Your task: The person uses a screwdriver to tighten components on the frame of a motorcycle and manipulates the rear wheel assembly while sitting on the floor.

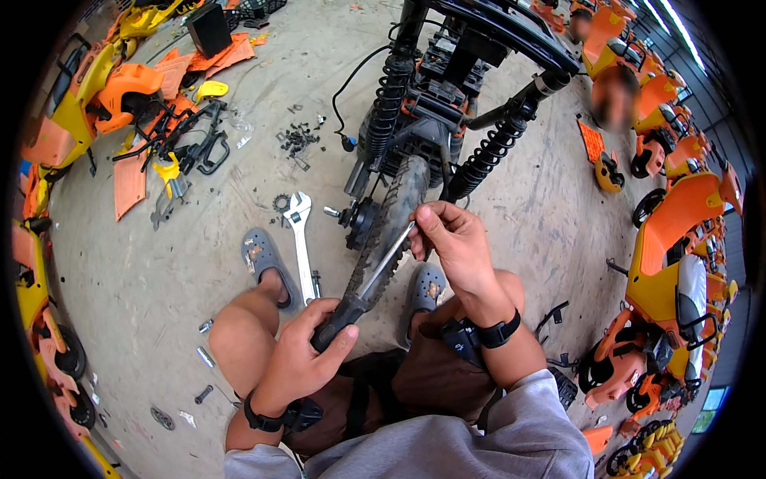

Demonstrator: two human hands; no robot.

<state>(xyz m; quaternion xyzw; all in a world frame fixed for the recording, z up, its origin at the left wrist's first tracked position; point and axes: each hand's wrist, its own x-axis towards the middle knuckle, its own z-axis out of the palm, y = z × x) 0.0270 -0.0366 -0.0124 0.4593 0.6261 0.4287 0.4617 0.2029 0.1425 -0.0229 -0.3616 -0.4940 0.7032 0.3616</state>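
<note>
My left hand [323, 343] is wrapped round the black handle of a screwdriver [386, 267]. Its silver shaft slants up and away across the tyre [401, 199] of the wheel in front of me. At the far end of the shaft, the thumb and fingers of my right hand [456, 243] pinch the tip. Whether a small part sits between those fingertips is hidden. The wheel belongs to a stripped scooter frame [439, 136] with black coil springs [389, 100] on both sides. Left of the tyre is a dark round hub part [363, 223].
A large adjustable wrench [300, 239] lies beside my left shoe [267, 259]. Sockets [206, 356] lie near my left knee, and a pile of small fasteners [299, 140] farther off. Orange and yellow scooters [670, 247] line the right side; scooter panels [132, 184] lie at left.
</note>
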